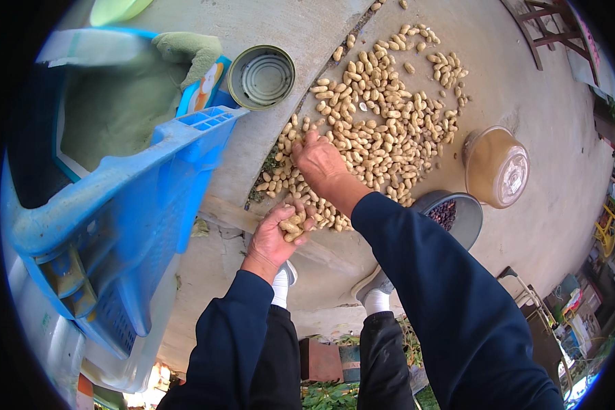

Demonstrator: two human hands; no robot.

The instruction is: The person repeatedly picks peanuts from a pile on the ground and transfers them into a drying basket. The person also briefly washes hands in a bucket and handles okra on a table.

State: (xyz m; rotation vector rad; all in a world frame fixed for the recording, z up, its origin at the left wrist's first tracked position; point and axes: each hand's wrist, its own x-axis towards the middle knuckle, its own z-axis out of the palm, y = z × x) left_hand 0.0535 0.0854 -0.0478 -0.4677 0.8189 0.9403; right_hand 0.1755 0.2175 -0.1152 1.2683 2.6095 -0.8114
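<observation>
Unshelled peanuts (384, 118) lie spread in a broad heap on the concrete ground. My left hand (282, 230), palm up near the heap's lower left edge, holds several peanuts (293, 225) in its curled fingers. Just above and to the right, my right hand (318, 159) reaches down into the left side of the heap; its fingertips touch or nearly touch the peanuts there, and whether they grip one is unclear. Right of my right sleeve stands a dark gray bowl (471, 218) with dark red kernels (443, 214) in it, partly covered by the sleeve.
An empty metal can (261, 78) stands at the upper left, beside a blue plastic crate (148, 169) and a container of grayish-green powder (118, 113). A translucent brownish plastic tub (494, 166) lies at the right. A wooden stool (548, 25) stands at the upper right. My shoes (371, 284) are below the heap.
</observation>
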